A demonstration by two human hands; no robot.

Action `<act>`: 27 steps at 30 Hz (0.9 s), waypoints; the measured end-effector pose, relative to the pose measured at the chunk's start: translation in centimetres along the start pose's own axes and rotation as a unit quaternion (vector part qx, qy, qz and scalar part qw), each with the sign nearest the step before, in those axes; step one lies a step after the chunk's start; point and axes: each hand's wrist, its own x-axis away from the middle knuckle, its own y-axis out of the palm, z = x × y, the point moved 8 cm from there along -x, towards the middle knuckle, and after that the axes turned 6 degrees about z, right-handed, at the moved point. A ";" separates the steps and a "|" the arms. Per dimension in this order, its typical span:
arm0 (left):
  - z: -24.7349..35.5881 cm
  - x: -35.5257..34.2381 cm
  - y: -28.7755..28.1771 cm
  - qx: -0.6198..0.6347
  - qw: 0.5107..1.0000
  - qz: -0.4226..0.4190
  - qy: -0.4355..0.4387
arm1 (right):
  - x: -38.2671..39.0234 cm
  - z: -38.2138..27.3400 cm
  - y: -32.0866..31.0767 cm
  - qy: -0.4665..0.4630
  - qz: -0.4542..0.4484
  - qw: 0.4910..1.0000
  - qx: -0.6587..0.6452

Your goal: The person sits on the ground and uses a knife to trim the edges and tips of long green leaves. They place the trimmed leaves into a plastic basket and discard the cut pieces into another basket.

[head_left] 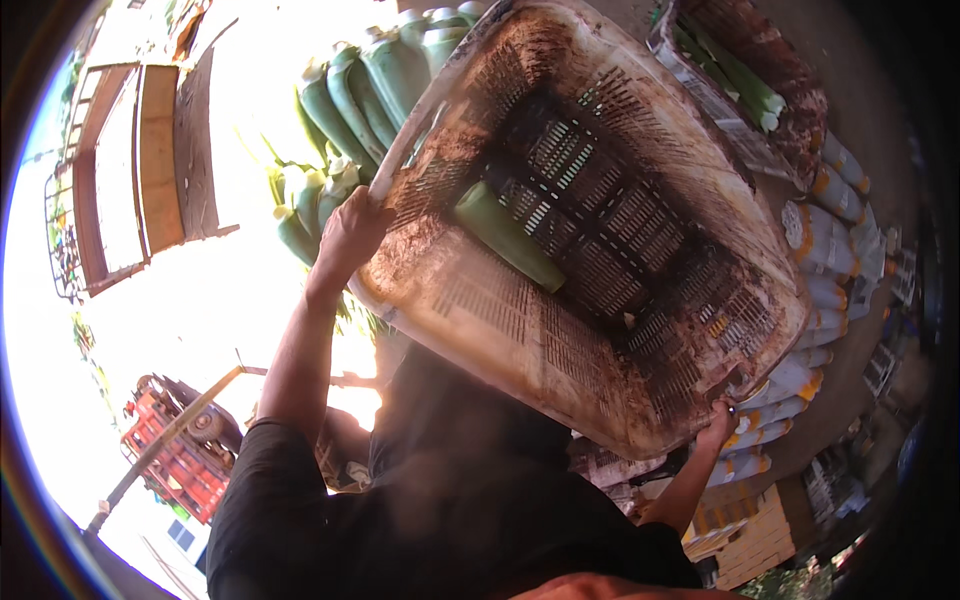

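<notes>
A large, stained plastic crate (600,385) with slotted walls and floor is held up tilted before me, its inside facing me. One thick, pale green stalk-like piece (508,235) lies in it against the near side wall. My left hand (356,232) is closed round the rim at the left corner. At the lower right corner, my right hand (717,426) grips the rim, its fingers partly hidden by the crate. Behind my left hand is a pile of thick green stalk vegetables (365,95) with pale ends, partly covered by the crate.
Another dirty crate (800,150) with green stalks stands at the upper right. Several white wrapped bundles with orange bands (825,235) are stacked beside it. A red vehicle (175,450) and a wooden pole (165,450) are at the lower left, in glare.
</notes>
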 end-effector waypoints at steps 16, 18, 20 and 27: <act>-31.8 8.4 -13.4 0.277 0.869 0.058 -0.405 | 20.5 -30.3 37.1 -0.159 -0.424 0.887 0.089; -39.7 9.4 -14.5 0.332 0.821 0.115 -0.450 | 28.6 -30.6 42.9 -0.169 -0.458 0.869 0.080; -46.5 10.6 -17.2 0.373 0.792 0.171 -0.452 | 37.0 -29.9 47.1 -0.160 -0.521 0.837 0.053; -56.8 16.5 -32.3 0.257 0.774 0.358 -0.454 | 69.5 -13.7 54.2 -0.053 -0.682 0.729 0.041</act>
